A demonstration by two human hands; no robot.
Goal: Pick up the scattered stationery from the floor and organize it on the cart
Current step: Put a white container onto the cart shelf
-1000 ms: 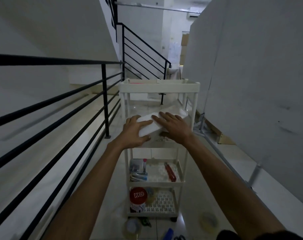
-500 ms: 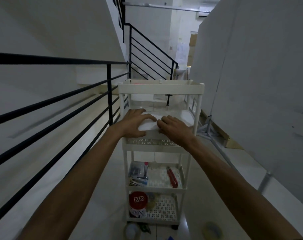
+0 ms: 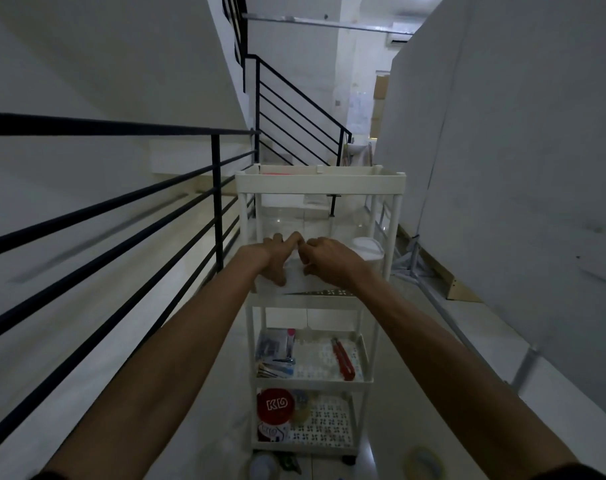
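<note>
A: Both arms seen extended forward, bare forearms converging; how are the hands set?

B: Left hand (image 3: 277, 259) and right hand (image 3: 332, 261) are held side by side, nearly touching, palms down. Fingers (image 3: 306, 270) are curled downward in a clamped grip; thumbs are pointed inward.
</note>
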